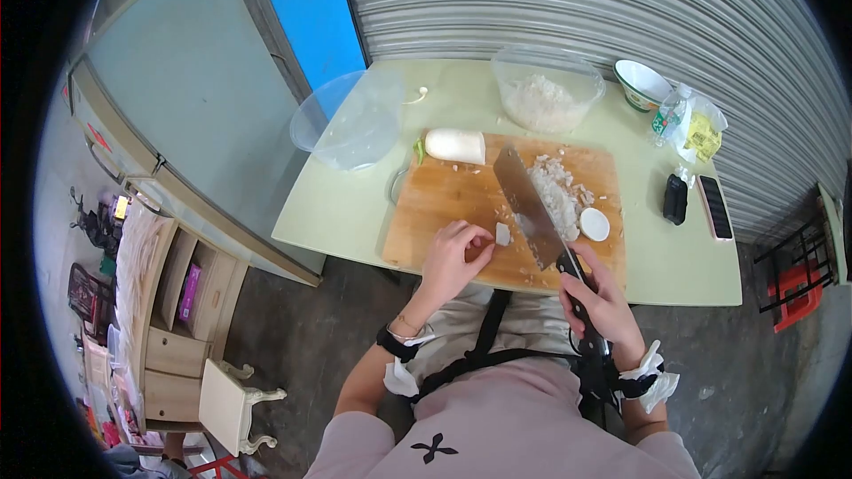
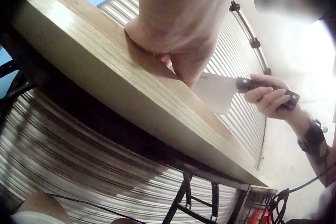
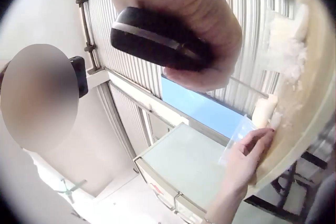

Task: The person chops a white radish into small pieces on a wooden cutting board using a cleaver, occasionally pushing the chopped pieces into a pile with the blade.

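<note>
The right hand (image 1: 603, 297) wraps its fingers round the black handle of a cleaver (image 1: 530, 208), its forearm coming in over the near edge of the table (image 1: 337, 222) toward the right; the blade slants toward the far left over the middle of the cutting board (image 1: 426, 222). The left hand (image 1: 453, 257) bends over the board's near edge, left of the blade, thumb and fingers narrowed beside a small white piece (image 1: 503, 234); whether they pinch it I cannot tell. Right of the blade lies a heap of chopped white bits (image 1: 557, 200), with a round white piece (image 1: 595, 224) just beside it, near the board's right edge. A peeled white radish (image 1: 454, 146) lies along the board's far edge, near its left corner. Beyond, at the table's far edge, a clear plastic tub (image 1: 541, 102) holds white shreds; a clear plastic basin (image 1: 355, 124) overhangs the table's far-left corner, and a smartphone (image 1: 715, 208) lies by the right edge.
</note>
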Motion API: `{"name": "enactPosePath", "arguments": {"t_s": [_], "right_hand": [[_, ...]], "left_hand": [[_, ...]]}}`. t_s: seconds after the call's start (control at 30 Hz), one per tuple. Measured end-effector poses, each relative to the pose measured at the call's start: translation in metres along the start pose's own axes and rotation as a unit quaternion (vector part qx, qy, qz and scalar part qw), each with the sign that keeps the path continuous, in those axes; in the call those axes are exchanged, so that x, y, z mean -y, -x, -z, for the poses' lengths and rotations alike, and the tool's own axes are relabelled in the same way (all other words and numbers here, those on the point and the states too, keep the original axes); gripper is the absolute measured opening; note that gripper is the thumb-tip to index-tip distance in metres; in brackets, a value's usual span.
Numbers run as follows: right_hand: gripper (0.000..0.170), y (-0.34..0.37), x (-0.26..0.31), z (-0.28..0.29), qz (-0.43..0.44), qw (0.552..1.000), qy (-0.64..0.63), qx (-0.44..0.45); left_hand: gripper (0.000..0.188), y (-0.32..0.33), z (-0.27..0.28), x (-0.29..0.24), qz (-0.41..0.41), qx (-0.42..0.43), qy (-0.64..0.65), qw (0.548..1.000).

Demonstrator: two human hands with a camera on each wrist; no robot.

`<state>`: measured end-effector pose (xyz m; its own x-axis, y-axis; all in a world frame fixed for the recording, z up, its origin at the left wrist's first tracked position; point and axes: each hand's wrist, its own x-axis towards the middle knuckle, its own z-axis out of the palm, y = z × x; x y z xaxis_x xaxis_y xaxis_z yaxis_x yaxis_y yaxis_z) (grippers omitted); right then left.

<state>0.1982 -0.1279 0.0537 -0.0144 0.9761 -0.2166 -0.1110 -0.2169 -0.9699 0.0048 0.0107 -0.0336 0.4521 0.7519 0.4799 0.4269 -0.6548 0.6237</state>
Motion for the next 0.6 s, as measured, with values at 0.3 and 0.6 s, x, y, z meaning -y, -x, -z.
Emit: {"name": "enactPosePath", "arguments": {"t_s": [0.3, 0.6], "right_hand": [[0.046, -0.008, -0.011, -0.003, 0.018, 0.999, 0.013, 0.023], [0.046, -0.008, 0.003, -0.002, 0.007, 0.998, 0.041, 0.041]], "left_hand": [[0.011, -0.011, 0.024, 0.025, 0.14, 0.009, 0.362, 0.922], [0.036, -0.012, 0.061, 0.014, 0.159, 0.263, 0.011, 0.952]]}}
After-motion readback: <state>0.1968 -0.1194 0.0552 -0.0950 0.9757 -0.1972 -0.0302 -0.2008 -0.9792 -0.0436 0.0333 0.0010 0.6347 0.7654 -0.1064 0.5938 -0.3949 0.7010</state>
